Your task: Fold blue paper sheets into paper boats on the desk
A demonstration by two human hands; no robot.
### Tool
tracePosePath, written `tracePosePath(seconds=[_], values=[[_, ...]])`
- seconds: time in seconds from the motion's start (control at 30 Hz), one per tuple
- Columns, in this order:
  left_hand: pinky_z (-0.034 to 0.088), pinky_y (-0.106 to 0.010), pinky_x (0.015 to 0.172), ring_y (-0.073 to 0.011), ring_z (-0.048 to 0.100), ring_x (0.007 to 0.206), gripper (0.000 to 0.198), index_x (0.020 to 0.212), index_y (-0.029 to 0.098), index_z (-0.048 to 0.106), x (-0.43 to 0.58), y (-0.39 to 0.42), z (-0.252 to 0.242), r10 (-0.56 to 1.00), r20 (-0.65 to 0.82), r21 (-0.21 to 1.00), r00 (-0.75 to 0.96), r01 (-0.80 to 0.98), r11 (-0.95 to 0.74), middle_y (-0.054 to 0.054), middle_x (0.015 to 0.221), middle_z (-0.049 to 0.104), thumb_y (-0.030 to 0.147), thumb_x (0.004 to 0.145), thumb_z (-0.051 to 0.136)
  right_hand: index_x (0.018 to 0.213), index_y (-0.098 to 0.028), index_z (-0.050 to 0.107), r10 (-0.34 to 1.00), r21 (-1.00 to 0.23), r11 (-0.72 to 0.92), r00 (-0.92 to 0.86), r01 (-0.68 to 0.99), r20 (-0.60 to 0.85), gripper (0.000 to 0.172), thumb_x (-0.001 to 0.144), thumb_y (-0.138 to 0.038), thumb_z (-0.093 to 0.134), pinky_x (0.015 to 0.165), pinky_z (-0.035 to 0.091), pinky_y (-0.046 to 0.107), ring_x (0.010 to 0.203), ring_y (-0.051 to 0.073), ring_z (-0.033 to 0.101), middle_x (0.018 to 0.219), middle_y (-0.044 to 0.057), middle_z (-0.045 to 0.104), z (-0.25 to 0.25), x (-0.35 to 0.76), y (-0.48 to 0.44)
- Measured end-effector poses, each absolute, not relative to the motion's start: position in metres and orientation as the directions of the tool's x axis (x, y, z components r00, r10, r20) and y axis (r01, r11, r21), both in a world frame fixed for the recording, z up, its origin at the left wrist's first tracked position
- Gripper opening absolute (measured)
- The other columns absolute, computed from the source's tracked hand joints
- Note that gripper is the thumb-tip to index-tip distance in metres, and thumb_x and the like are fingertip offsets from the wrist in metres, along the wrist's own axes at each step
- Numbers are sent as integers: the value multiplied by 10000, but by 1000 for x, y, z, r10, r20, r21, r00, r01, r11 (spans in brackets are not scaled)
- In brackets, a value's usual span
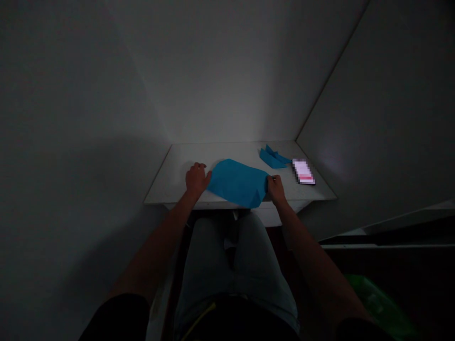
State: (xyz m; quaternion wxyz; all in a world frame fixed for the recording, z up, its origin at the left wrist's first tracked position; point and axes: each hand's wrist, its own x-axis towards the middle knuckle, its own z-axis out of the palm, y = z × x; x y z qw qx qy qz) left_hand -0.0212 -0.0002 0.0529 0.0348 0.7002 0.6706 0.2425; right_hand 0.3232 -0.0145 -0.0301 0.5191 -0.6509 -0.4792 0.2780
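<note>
A sheet of blue paper [238, 182] with angled corners spans the space between my hands, over the front part of a small white table. My right hand [276, 188] is closed on its right edge, thumb and fingers pinching it. Near that hand the lower right corner of the paper bends and shows a crease. At the left edge is my left hand [196, 180], its thumb touching the paper and its fingers curved and apart from the thumb, beyond the sheet. Behind the right hand sits a folded blue paper boat [273, 157].
The white table [170, 166] meets walls at the back and right. A phone [303, 171] with a lit, blurred-out screen lies at its right end. My legs [231, 265] are below the front edge. A green plastic-looking thing [377, 303] is at lower right. The room is dim.
</note>
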Motion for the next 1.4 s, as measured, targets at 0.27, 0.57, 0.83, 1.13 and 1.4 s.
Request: tracePosePath(seconds=[0.27,0.57,0.83,1.13,1.4], values=[[262,-578,1262,-429,403,1505,648,1478,145,566,60,-32,-7,981,145,439,131,880,-182,-249,1594,487,585,1004,518,897,-256,543,885,-814,50,352,578,304,185,825,-408,622,797,473,416,849,281,599,952,101,662,-26,319,-22],[151,-618,1292,-407,284,1596,605,1584,300,513,10,-4,-8,945,29,291,325,902,-319,-129,1721,385,504,1015,501,1261,-290,679,915,-441,337,-178,832,363,308,973,-386,622,1084,360,546,1289,345,565,1383,105,696,-26,314,-47],[211,-628,1286,-347,325,1598,594,1623,292,466,-81,9,-13,986,28,139,166,976,-169,-88,1720,405,250,1046,336,1457,-188,564,899,-394,79,106,916,425,566,946,-430,593,1067,436,583,1320,414,507,1570,205,508,-33,351,-5],[336,-569,1212,-399,387,1524,649,1556,226,545,-151,14,-16,957,190,43,221,972,-233,-189,1668,417,562,1002,519,1536,-158,460,847,-418,-46,257,907,465,610,984,-418,477,1093,448,569,1364,386,510,1557,231,508,-54,391,40],[340,-567,1143,-367,515,1324,456,1364,282,698,-179,21,9,950,198,-35,243,970,-241,-143,1579,494,506,999,540,1366,-144,626,833,-461,-110,335,880,441,491,990,-437,510,1039,472,544,1263,373,559,1372,245,615,-54,392,46]])
